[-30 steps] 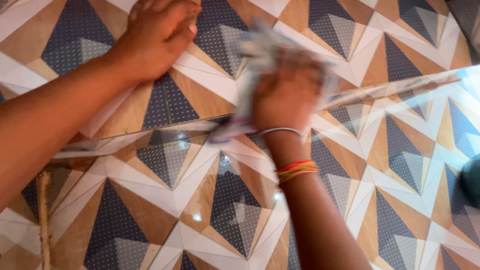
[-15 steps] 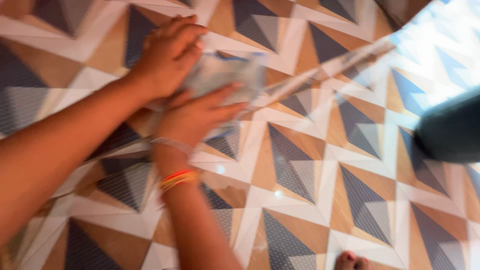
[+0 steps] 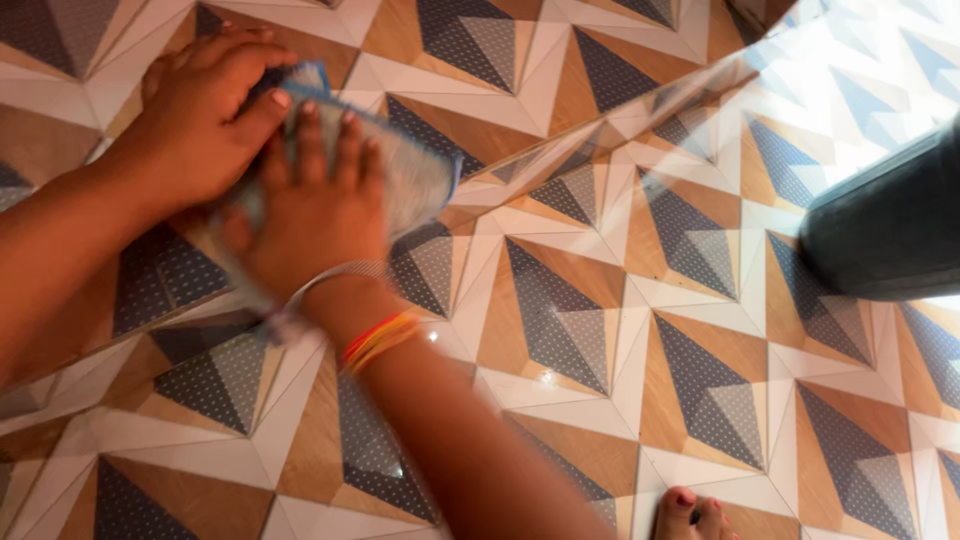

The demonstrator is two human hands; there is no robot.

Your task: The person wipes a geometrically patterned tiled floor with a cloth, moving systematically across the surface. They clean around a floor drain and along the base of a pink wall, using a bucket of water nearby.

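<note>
Both hands press flat on the cloth (image 3: 400, 170), left hand (image 3: 200, 120) beside right hand (image 3: 310, 215); on glossy tiles (image 3: 600, 330) it may slip, the 2 palms skidding.

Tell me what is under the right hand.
Under the right hand lies a pale cloth, pressed flat on the patterned tiles. The left hand touches its upper edge. The tile beneath the cloth is covered.

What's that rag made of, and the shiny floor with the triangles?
The rag looks like thin woven cloth, pale grey with a blue edge; it bends under the hands. The floor seems to be glazed tile: hard, glossy, with bright light spots, though it might be printed vinyl.
</note>
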